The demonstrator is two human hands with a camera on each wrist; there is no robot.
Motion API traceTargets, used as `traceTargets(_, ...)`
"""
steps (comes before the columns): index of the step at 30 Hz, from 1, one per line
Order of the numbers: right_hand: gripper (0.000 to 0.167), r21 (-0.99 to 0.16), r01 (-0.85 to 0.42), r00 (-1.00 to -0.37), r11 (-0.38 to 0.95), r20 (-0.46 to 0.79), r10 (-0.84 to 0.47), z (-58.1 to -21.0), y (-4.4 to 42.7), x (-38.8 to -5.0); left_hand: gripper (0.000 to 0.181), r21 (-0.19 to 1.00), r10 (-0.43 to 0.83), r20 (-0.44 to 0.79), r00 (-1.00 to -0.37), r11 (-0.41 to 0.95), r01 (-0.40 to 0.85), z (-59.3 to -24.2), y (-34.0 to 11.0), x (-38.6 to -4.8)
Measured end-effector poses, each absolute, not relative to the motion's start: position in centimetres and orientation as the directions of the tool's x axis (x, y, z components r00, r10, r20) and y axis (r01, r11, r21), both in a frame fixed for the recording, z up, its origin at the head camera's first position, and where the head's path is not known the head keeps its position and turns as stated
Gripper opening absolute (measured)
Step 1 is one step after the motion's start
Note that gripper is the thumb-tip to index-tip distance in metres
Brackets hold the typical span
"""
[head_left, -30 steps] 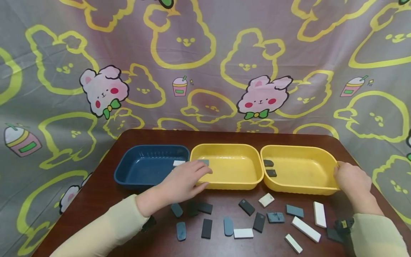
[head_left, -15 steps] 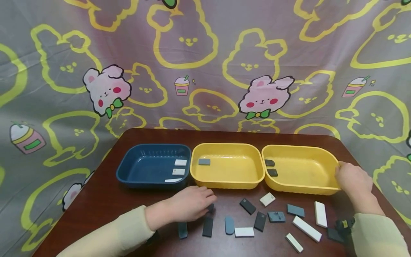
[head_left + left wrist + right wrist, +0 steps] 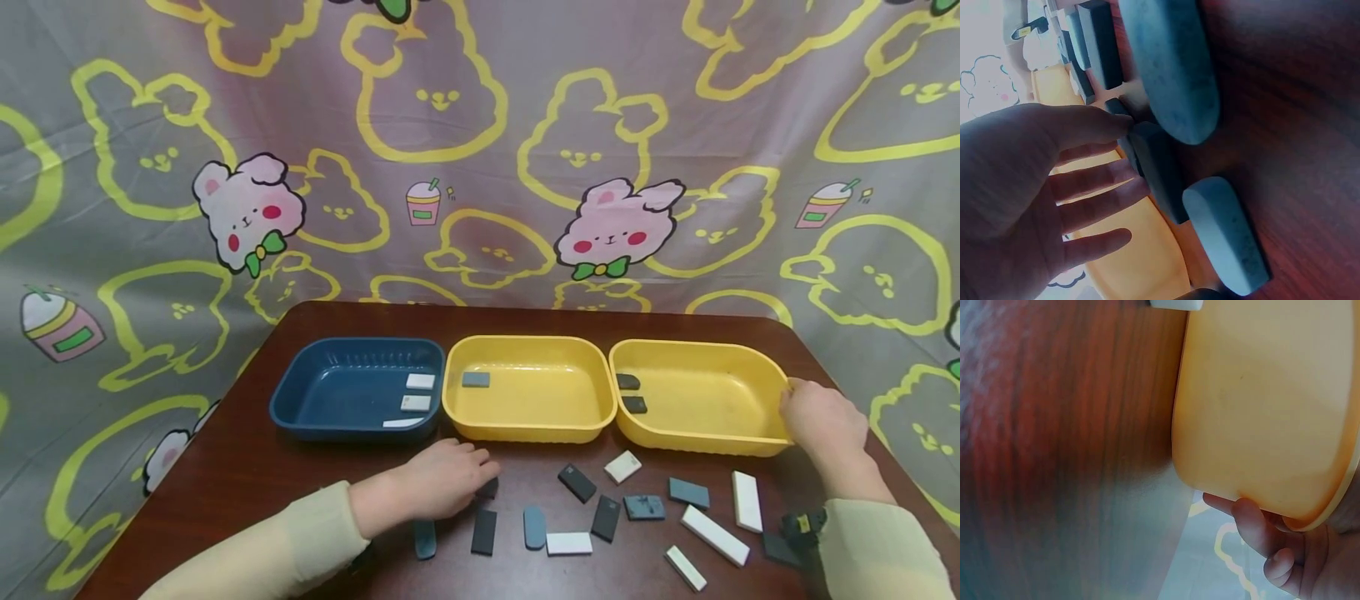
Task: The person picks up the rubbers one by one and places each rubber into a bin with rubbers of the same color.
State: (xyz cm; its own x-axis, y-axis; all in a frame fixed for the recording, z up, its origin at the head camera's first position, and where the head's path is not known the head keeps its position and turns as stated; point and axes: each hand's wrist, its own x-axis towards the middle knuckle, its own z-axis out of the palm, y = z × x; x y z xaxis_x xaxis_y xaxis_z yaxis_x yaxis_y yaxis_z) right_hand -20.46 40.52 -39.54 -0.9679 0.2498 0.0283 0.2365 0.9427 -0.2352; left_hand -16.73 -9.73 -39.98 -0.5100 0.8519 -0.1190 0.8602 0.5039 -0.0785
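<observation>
In the head view my left hand [image 3: 442, 482] is low over the table, just in front of the middle yellow basin [image 3: 532, 434]. Its thumb and fingertips pinch a small black block [image 3: 1116, 106], whose end shows past the fingers. A larger black block [image 3: 1159, 172] lies against it, and blue-grey blocks [image 3: 1225, 237] with rounded ends lie beside that. My right hand [image 3: 823, 419] grips the outer end of the right yellow basin [image 3: 697, 440]. In the right wrist view its curled fingers [image 3: 1254, 525] show at the basin's end wall.
A blue basin [image 3: 300, 423] at left holds 3 white blocks [image 3: 416, 403]. One grey block [image 3: 476, 380] lies in the middle basin, two black ones [image 3: 633, 405] in the right. Several black, blue-grey and white blocks [image 3: 568, 544] lie scattered across the table's front.
My left hand has come back from over the middle basin's left side down to the black blocks on the table; a grey block lies in that basin. The right hand stays put.
</observation>
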Motion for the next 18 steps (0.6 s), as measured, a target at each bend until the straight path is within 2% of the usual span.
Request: traceTargets(18,0.03,-0.237,0.248,-0.966,0.939,0.012,0.258,-39.29,40.19,-20.25,0.025,-0.1,0.864,-0.086,-0.496,0.488,0.867,-40.36,-9.68,-17.08)
